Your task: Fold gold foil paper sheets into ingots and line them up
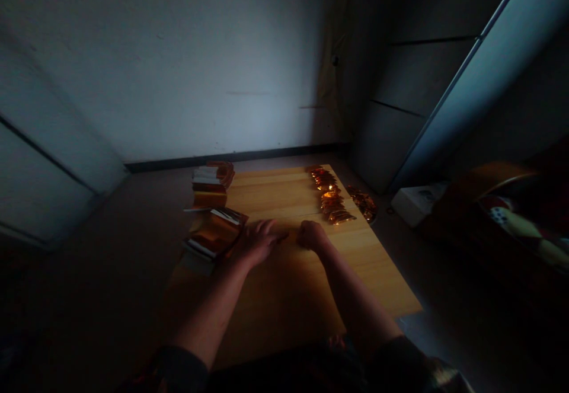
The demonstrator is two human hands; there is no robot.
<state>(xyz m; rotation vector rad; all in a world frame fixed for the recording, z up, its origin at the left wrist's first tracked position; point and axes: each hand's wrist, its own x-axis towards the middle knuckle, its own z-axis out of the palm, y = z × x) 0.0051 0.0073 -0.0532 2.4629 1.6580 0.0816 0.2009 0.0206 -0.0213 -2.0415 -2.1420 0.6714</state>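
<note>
While the left hand (259, 242) spreads loosely beside brown sheets (216, 233), the right hand (312, 236) clenches (contents hidden). Coppery foil pieces (331, 198) lie beyond.

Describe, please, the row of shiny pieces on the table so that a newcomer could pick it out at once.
Start at the pale wooden table below the wall. Beyond the right hand, toward the far right corner, runs a row of shiny copper-coloured pieces. It lies on the table, unlike the similar shiny heap past the edge, and shines more than the stacks at the left.
</note>
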